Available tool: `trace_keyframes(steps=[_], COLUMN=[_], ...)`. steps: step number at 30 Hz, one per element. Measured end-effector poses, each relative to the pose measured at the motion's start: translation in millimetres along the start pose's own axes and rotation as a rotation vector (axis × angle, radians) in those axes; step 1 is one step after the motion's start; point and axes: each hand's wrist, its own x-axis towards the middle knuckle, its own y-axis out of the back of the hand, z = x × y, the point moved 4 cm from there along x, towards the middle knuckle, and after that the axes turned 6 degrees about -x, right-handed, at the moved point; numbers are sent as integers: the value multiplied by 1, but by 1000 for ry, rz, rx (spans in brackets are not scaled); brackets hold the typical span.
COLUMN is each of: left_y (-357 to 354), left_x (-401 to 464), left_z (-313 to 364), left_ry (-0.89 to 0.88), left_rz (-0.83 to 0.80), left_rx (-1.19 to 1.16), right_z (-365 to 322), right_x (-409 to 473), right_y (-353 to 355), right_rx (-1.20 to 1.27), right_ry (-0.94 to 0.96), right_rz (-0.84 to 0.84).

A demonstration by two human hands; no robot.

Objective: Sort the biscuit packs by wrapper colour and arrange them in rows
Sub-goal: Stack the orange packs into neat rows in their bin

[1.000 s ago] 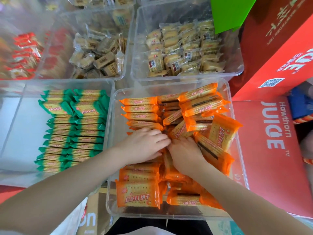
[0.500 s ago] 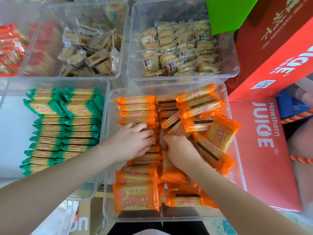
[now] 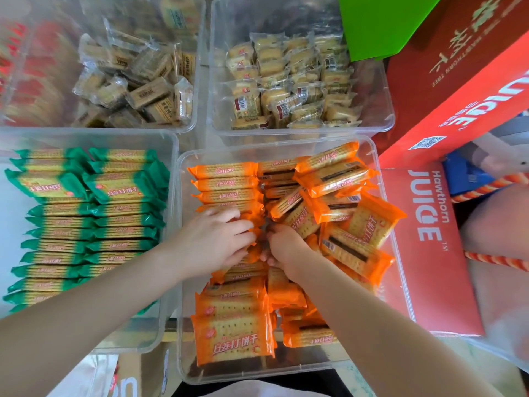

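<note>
Both hands down in the clear plastic bin [image 3: 183, 282] of orange-wrapped biscuit packs [image 3: 233, 336]. Left hand [image 3: 213, 243] lying on the left-hand row, fingers loosely bent, gripping nothing visible. Right hand [image 3: 286, 247] curled among the jumbled packs, grip hidden, can't tell. Green-wrapped biscuit packs [image 3: 86, 219] already rowed up next door.

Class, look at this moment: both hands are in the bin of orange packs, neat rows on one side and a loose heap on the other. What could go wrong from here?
1. The loose orange packs lean in a heap at the bin's right side and could slide onto the tidy orange row.
2. The left hand and right hand work close together mid-bin, so one may knock standing packs over.
3. Packs stacked near the clear bin rim might spill out.
</note>
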Motion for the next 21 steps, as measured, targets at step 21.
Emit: trace_keyframes(steps=[21], left_y=[7], left_x=[-7], left_z=[-6], left_ry=[91], left_rz=[-28], left_rx=[-31], right_z=[-20], right_x=[-60], right_y=[31], right_rx=[-648], right_ry=[420], right_rz=[522])
